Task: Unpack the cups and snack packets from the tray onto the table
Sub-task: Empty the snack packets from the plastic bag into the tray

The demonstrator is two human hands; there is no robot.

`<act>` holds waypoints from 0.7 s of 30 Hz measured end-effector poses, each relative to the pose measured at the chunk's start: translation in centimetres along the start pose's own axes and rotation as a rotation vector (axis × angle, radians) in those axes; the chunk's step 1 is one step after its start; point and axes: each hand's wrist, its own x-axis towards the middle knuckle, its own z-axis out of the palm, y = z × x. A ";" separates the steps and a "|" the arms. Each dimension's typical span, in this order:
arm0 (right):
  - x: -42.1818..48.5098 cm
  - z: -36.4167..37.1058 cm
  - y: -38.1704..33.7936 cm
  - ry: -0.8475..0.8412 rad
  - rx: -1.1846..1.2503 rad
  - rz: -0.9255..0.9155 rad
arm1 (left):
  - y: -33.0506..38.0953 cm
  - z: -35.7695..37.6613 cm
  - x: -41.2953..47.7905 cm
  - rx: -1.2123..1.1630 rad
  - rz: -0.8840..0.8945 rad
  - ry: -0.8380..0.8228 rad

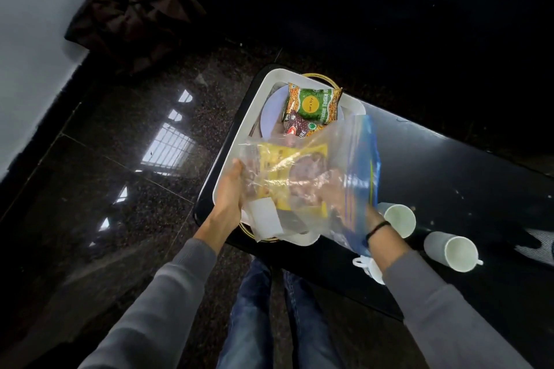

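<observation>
A white tray (pixel 239 141) rests on the near left end of a dark table (pixel 449 177). A clear zip bag (pixel 335 153) with a blue strip is held above the tray, and a yellow snack packet (pixel 287 165) shows inside it. My left hand (pixel 230 189) grips the bag's left edge. My right hand (pixel 344 189) reaches into the bag's mouth and appears to hold the yellow packet through blurred plastic. A green snack packet (pixel 311 102) and a dark red packet (pixel 299 127) lie on a pale plate (pixel 268 117) in the tray. Two white cups (pixel 400 219) (pixel 452 250) lie on their sides on the table at right.
The tray has gold handles (pixel 317 77) at both ends. A white object (pixel 367 266) sits at the table's near edge under my right wrist. Glossy dark stone floor (pixel 120 159) lies left of the table, with a dark bundle of cloth (pixel 135 9) by the wall.
</observation>
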 end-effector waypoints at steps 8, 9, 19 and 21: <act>-4.8 -4.3 -2.7 0.109 -0.043 -0.199 | 2.1 -1.4 -0.6 -0.007 0.032 -0.186; -4.9 -4.9 -2.8 0.136 -0.046 -0.202 | 2.4 -1.7 -0.6 -0.020 0.032 -0.331; -5.4 -5.1 -2.7 0.264 0.149 -0.312 | 3.1 -0.8 -2.2 0.007 -0.004 -0.289; -5.5 -5.1 -2.6 0.331 0.251 -0.326 | 3.9 -0.5 -2.2 -0.022 0.017 -0.179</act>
